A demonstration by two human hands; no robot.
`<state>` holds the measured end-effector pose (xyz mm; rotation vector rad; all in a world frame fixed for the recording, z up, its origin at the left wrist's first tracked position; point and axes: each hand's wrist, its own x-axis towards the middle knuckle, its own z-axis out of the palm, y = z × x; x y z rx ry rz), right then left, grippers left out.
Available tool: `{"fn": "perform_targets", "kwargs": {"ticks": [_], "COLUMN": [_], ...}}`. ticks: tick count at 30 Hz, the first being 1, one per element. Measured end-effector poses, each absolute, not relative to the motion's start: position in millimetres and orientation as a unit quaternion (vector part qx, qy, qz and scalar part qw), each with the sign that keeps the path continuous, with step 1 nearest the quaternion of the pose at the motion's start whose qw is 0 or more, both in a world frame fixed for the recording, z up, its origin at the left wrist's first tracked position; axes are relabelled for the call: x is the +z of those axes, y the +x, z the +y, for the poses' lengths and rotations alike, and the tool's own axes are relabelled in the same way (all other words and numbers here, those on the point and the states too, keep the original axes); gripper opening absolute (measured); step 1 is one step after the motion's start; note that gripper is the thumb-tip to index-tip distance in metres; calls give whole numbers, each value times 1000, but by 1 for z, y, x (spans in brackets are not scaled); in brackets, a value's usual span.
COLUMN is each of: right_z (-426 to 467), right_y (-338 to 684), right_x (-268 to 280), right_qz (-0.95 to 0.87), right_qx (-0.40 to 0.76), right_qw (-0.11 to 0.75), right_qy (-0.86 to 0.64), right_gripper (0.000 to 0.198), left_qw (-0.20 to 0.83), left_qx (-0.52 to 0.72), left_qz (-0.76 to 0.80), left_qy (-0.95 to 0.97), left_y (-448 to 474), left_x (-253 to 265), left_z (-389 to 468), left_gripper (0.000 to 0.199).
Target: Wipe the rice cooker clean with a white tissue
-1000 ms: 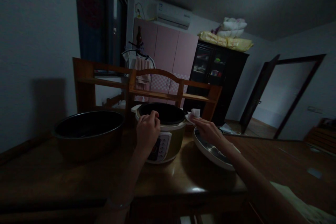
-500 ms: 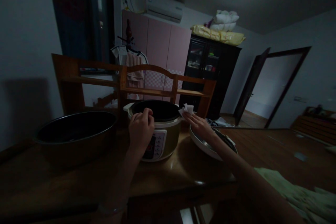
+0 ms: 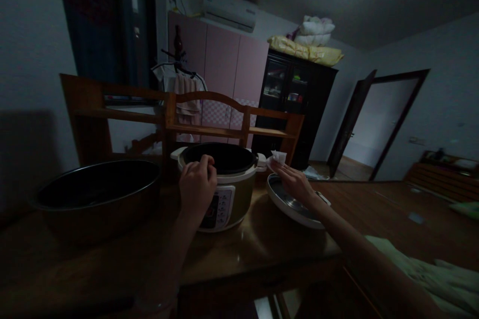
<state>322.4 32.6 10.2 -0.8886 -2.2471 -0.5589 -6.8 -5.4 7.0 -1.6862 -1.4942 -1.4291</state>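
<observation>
An electric cooker (image 3: pixel 241 199) with a cream rim and a front button panel stands with its dark opening uncovered. My left hand (image 3: pixel 197 187) is curled at the front left of its rim, fingers bent over the edge; the fingertips are hidden. My right hand (image 3: pixel 297 184) pinches a crumpled white tissue (image 3: pixel 279 157) beside the cooker's right-hand handle (image 3: pixel 261 160). Beneath that hand and forearm, a round pale lid (image 3: pixel 280 199) lies with its metal inner side up. Left of the cooker sits a large dark inner pot (image 3: pixel 101 209).
All of these rest on a glossy wooden table (image 3: pixel 224 254). A wooden shelf rail (image 3: pixel 207 129) rises along its back edge. Pale green cloth (image 3: pixel 415 269) lies at the lower right, and a door (image 3: pixel 352 114) stands open behind.
My right hand and the tissue have shifted right, away from the cooker's rim, so its right handle now shows. My left hand stays at the rim. The view has turned slightly right.
</observation>
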Motion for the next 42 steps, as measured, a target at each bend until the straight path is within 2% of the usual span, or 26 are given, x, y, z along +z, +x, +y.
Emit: {"fn": "perform_targets", "kwargs": {"ticks": [3,5,9,14,23,28,32,36,42], "right_z": [31,36,58,74,30,33,65,97,110], "right_y": [319,310,286,268,278,297,300,286,279], "right_x": [28,43,60,49,28,44,55,39,8], "right_qz": [-783,-748,-743,-737,-713,-657,-624,-627,-633], "right_qx": [-110,-80,-20,58,145,142,122,169,265], "right_qw": [455,490,485,475,510,566,592,580,573], "right_qy": [-410,-440,-460,-476,-458,-477,-495,-492,-449], "right_gripper": [48,46,40,34,32,35,22,16,25], "left_qw": [235,235,224,220,216,212,220,218,213], "left_qx": [-525,-525,-523,-516,-533,-529,-529,-521,-532], "left_qz": [-540,-541,-540,-540,-536,-537,-533,-536,-530], "left_qy": [-614,-613,-620,-627,-618,-621,-623,-627,-626], "left_y": [-7,-7,-8,-8,-7,-7,-8,-8,-8], "left_x": [6,5,5,6,4,5,4,4,2], "left_z": [-4,-4,-4,-4,-4,-4,-3,-3,-3], "left_gripper": [15,15,17,17,17,16,16,16,17]}}
